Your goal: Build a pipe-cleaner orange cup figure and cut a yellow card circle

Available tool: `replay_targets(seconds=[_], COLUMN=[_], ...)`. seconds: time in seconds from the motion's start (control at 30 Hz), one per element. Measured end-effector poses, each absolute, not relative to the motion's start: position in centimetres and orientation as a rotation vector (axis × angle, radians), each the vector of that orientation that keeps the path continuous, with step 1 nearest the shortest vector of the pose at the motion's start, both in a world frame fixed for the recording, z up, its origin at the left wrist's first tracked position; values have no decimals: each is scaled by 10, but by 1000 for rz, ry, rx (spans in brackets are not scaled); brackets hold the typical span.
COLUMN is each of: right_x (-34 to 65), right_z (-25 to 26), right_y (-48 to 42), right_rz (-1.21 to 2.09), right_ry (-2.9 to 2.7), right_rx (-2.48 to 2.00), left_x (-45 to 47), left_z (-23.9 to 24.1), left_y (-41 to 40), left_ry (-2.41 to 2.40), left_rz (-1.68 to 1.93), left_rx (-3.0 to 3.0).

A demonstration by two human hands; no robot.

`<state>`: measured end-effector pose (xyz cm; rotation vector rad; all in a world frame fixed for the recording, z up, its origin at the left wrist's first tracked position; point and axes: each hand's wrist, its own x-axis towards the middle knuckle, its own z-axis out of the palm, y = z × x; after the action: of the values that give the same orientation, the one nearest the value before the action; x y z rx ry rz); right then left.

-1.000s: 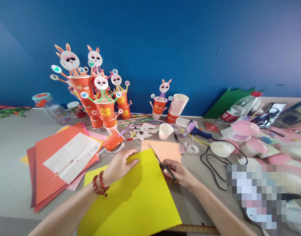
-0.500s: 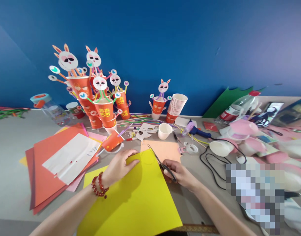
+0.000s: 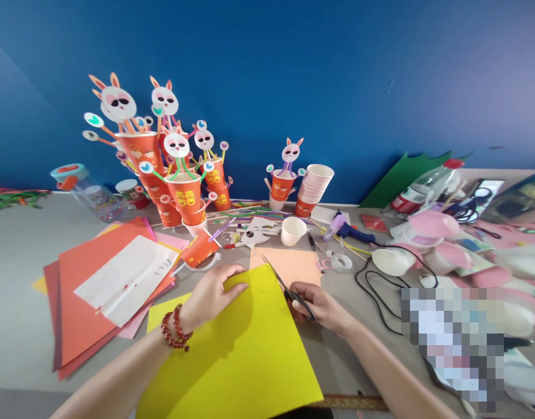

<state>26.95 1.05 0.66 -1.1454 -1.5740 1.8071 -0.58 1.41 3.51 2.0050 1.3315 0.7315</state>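
A large sheet of yellow paper point(image 3: 245, 349) is held up over the table, with a drawn circle near its far right corner. My left hand point(image 3: 215, 291), a red bead bracelet at the wrist, grips the sheet's far left edge, thumb on top and fingers behind. Black-handled scissors point(image 3: 303, 305) are in my right hand point(image 3: 319, 305), my fingers closed round the handles. Their blades lie at the sheet's right edge, beside the circle. Under the far corner rests a sheet of peach paper point(image 3: 293, 265).
Red paper-cup rabbits point(image 3: 184, 192) stand at the back left, with stacked cups point(image 3: 314, 183) to their right. Red and white paper point(image 3: 127, 279) lies left. A blue glue gun point(image 3: 354, 234), its black cord and pink-white cups point(image 3: 442, 262) crowd the right. A white cup point(image 3: 293, 231) stands mid-table.
Almost nothing differs. The view has shifted very slightly, and both hands, the yellow sheet and the scissors keep nearly the same places.
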Motion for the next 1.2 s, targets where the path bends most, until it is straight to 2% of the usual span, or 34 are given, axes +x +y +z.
replay_targets(seconds=[1.2], right_x=[272], right_z=[5], right_y=[8], right_rz=[1719], right_ry=[-1637], right_rx=[-1135], left_x=[-6], left_z=[40], left_y=[12], left_ry=[1358], left_rz=[701], left_rx=[1976])
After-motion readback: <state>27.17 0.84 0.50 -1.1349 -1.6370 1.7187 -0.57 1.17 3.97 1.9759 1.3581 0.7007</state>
